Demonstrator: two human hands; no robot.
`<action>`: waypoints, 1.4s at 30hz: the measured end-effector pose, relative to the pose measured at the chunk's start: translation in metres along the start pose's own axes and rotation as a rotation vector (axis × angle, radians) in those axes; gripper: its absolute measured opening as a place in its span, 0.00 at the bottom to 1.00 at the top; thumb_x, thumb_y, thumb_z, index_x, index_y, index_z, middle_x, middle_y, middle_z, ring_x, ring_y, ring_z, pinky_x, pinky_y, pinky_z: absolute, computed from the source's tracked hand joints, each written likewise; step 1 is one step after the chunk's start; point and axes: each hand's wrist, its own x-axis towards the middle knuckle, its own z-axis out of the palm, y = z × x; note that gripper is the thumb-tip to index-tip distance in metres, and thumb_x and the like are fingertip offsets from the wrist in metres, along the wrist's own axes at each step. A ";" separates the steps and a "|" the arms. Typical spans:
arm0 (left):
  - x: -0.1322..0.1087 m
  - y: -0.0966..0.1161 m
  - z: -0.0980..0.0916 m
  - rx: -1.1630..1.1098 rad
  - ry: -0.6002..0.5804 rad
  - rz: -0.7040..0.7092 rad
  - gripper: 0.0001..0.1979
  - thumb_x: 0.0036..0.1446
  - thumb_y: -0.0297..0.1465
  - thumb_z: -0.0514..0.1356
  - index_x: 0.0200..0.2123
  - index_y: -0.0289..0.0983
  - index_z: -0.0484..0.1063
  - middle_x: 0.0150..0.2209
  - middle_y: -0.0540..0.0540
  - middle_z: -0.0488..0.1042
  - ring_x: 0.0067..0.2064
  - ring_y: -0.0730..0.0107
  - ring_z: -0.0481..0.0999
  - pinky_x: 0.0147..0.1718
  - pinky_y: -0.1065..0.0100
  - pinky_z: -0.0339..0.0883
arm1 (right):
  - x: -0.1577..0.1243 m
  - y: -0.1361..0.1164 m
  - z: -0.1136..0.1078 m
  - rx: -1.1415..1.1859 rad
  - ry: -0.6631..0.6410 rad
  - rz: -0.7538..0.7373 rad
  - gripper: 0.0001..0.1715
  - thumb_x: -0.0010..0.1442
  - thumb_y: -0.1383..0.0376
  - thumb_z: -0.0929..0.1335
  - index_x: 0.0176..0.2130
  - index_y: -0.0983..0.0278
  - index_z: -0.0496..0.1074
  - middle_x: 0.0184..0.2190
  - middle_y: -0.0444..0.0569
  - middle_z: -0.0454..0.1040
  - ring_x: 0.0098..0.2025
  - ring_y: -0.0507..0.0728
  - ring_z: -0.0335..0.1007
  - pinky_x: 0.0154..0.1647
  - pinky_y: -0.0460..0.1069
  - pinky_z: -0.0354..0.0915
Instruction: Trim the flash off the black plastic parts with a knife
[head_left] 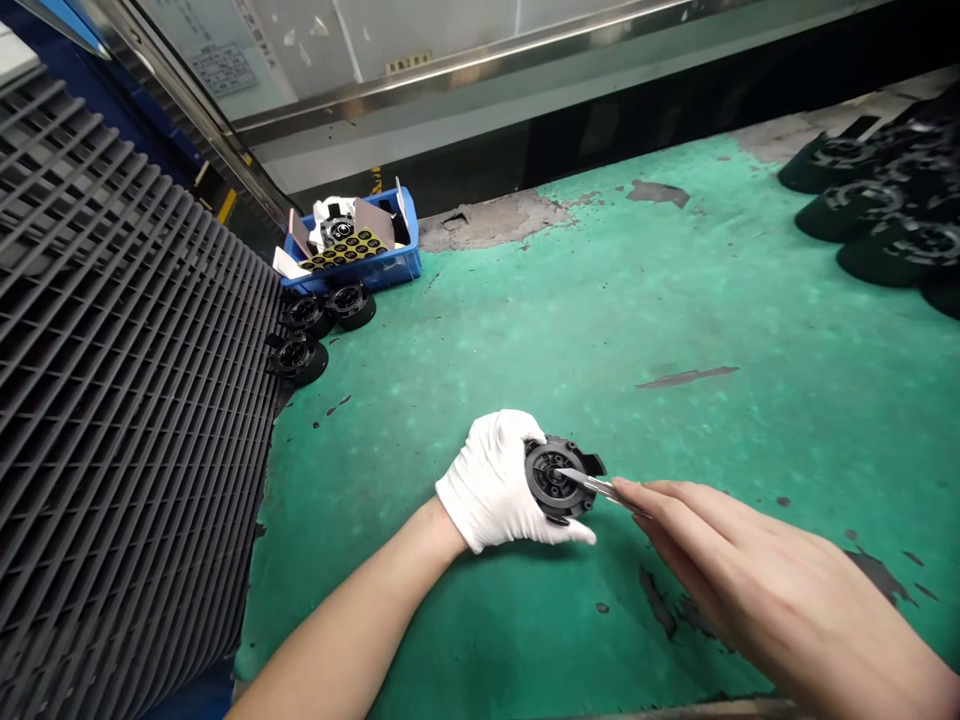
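Note:
My left hand (499,485), in a white glove, is closed around a round black plastic part (541,478) with a ribbed centre and a tab at its right side. Bare and closed, my right hand (750,560) pinches a thin scalpel (592,482) near its handle. The pointed blade lies over the middle of the black part, at or very close to its surface; I cannot tell whether it touches. Both hands are above the green mat at the near middle.
A blue bin (390,268) at the back left holds mixed pieces and a sheet of round yellow-black stickers. Several black cup-shaped parts (300,358) stand before it. More black parts (892,245) are grouped at the far right. Stacked grey ribbed trays (135,400) line the left edge.

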 end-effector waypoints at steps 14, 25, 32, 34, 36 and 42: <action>0.000 0.000 -0.001 0.029 0.019 -0.010 0.53 0.32 0.81 0.85 0.41 0.45 0.79 0.43 0.44 0.79 0.46 0.46 0.86 0.51 0.46 0.86 | 0.012 0.002 -0.010 -0.009 0.015 -0.029 0.39 0.78 0.78 0.63 0.79 0.57 0.76 0.54 0.53 0.94 0.43 0.63 0.95 0.35 0.53 0.82; 0.002 0.002 -0.003 0.009 -0.009 0.026 0.48 0.39 0.82 0.83 0.35 0.46 0.78 0.39 0.45 0.77 0.45 0.46 0.86 0.50 0.46 0.86 | 0.017 0.005 -0.013 0.036 0.012 -0.035 0.42 0.76 0.78 0.63 0.79 0.55 0.77 0.53 0.51 0.94 0.42 0.62 0.94 0.34 0.52 0.81; 0.000 0.001 -0.003 0.030 0.013 0.037 0.48 0.39 0.81 0.84 0.37 0.45 0.80 0.40 0.44 0.78 0.45 0.46 0.86 0.51 0.46 0.86 | 0.018 0.008 -0.015 0.065 0.005 -0.045 0.44 0.76 0.77 0.64 0.81 0.54 0.77 0.55 0.53 0.94 0.43 0.64 0.94 0.31 0.53 0.80; -0.001 0.000 -0.002 0.022 0.013 0.034 0.48 0.39 0.81 0.84 0.36 0.45 0.79 0.40 0.44 0.78 0.45 0.47 0.85 0.50 0.47 0.86 | 0.018 0.007 -0.015 0.044 -0.002 -0.052 0.43 0.76 0.77 0.63 0.81 0.55 0.77 0.54 0.53 0.94 0.42 0.63 0.94 0.31 0.53 0.81; -0.002 -0.001 -0.001 0.021 0.020 0.042 0.48 0.40 0.81 0.84 0.36 0.45 0.79 0.40 0.44 0.77 0.45 0.47 0.85 0.51 0.47 0.86 | 0.017 0.007 -0.015 0.024 0.000 -0.057 0.41 0.77 0.77 0.62 0.80 0.57 0.77 0.54 0.54 0.94 0.42 0.63 0.94 0.31 0.53 0.81; -0.002 -0.001 0.000 0.040 0.018 0.065 0.49 0.40 0.82 0.83 0.37 0.45 0.81 0.40 0.44 0.78 0.45 0.46 0.86 0.50 0.47 0.87 | 0.015 0.008 -0.012 0.058 -0.003 -0.046 0.42 0.77 0.77 0.63 0.81 0.54 0.76 0.55 0.53 0.94 0.43 0.63 0.95 0.32 0.51 0.81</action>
